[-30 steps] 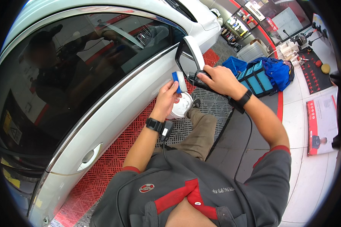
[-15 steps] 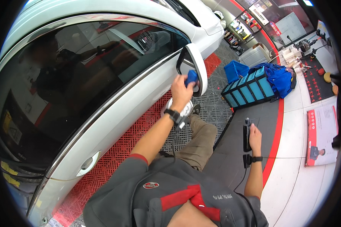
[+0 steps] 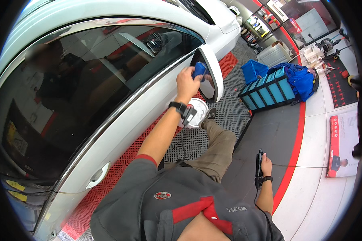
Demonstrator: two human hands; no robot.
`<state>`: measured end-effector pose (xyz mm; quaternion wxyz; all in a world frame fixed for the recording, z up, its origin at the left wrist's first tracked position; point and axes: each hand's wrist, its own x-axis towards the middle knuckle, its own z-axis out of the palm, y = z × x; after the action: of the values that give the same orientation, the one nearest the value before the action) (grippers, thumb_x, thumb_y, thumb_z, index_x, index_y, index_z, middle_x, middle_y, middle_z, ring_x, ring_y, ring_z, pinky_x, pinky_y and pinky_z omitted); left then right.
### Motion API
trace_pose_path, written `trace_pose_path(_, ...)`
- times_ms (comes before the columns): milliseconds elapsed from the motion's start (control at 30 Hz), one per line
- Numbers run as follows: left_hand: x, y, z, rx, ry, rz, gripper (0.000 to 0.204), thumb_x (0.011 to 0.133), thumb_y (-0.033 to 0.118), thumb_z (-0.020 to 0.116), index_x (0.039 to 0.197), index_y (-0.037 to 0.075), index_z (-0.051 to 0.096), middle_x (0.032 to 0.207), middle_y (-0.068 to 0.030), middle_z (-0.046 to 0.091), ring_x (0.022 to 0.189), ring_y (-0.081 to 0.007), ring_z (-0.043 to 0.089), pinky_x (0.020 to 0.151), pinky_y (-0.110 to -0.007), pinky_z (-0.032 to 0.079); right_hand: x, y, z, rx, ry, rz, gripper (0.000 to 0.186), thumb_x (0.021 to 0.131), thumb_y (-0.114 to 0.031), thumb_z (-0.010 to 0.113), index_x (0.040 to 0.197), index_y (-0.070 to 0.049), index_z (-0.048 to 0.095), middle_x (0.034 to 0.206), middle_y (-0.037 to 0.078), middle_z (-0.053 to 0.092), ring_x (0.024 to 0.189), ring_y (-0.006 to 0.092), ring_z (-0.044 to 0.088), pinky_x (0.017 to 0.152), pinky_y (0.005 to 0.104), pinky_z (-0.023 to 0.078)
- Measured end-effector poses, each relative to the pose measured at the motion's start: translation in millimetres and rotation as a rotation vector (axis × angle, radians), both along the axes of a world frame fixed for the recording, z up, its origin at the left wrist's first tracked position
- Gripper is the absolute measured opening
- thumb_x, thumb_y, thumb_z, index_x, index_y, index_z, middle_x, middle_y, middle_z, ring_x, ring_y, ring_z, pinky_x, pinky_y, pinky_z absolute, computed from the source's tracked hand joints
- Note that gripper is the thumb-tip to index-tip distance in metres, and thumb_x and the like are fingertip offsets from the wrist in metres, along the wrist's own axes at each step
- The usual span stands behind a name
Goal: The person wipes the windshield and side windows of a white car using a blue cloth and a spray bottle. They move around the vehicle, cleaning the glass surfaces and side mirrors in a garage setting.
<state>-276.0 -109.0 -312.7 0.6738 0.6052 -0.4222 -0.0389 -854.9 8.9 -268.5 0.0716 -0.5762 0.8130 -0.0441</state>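
Note:
My left hand (image 3: pixel 188 85) grips a blue block (image 3: pixel 198 71), sponge-like in shape, at the glass of a white car's side mirror (image 3: pixel 214 70). Whether the block presses on the glass, I cannot tell. Out to the right, low beside my body, my right hand (image 3: pixel 266 165) is closed around a slim black stick-like tool (image 3: pixel 259 161). What kind of tool it is cannot be made out. Each wrist wears a black strap with a cable; a small device (image 3: pixel 189 115) sits on the left one.
The white car door (image 3: pixel 120 136) with its dark window fills the left. Below the mirror stands a white round bucket (image 3: pixel 199 116). A teal crate (image 3: pixel 265 91), a blue bin (image 3: pixel 254 71) and blue cloth (image 3: pixel 302 82) lie ahead right. A poster (image 3: pixel 344 146) hangs on the right wall.
My left hand has moved the blue block slightly left and up across the mirror. My right hand has dropped lower with the black tool, and the view has shifted a little.

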Motion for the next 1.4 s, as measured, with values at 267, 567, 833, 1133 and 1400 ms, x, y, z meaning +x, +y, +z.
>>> trace_pose_path(267,-9,9,-12,0.266,0.199,-0.169,0.034,0.082,0.019,0.087,0.105,-0.005,0.076,0.092,-0.0188,0.074,0.08,-0.0329,0.073,0.076,-0.043,0.058,21,14,-12,-0.021,-0.088,0.087,0.069,0.111,-0.056,0.044,0.097,0.007,0.069,0.093,0.033,0.069,0.094,0.0526,0.065,0.083,0.0553,0.049)
trace_pose_path(567,13,86,57,0.31,0.487,-0.229,0.043,0.093,0.02,0.082,0.123,-0.007,0.069,0.108,-0.0093,0.073,0.097,-0.0149,0.068,0.087,-0.03,0.055,26,-56,-56,-0.006,-0.313,0.116,0.066,0.11,-0.055,0.047,0.096,0.007,0.067,0.092,0.032,0.069,0.093,0.0515,0.065,0.082,0.0525,0.05)
trace_pose_path(833,-124,-30,141,-0.102,0.537,-0.527,0.033,0.097,0.012,0.069,0.127,-0.002,0.064,0.111,-0.0035,0.068,0.098,-0.0104,0.062,0.091,-0.027,0.051,-13,-213,-112,-0.108,-0.602,0.45,0.056,0.112,-0.047,0.051,0.097,0.004,0.069,0.089,0.027,0.069,0.08,0.0347,0.068,0.078,0.0453,0.052)
trace_pose_path(1133,-293,-184,51,0.453,0.669,-0.69,0.032,0.102,0.014,0.066,0.131,0.001,0.063,0.105,-0.0013,0.069,0.091,-0.0079,0.063,0.081,-0.027,0.053,-125,-233,-172,0.25,-1.17,0.047,0.062,0.116,-0.047,0.042,0.121,0.007,0.07,0.113,0.007,0.074,0.104,0.0153,0.063,0.097,0.032,0.05)
trace_pose_path(1400,-309,-277,-6,0.613,0.779,-0.669,0.044,0.104,0.023,0.062,0.145,0.006,0.057,0.114,-0.0038,0.068,0.095,-0.0124,0.066,0.079,-0.03,0.055,-181,-338,-149,0.143,-1.409,-0.133,0.065,0.112,-0.039,0.056,0.156,0.007,0.045,0.153,0.015,0.056,0.138,0.0231,0.053,0.119,0.0359,0.038)
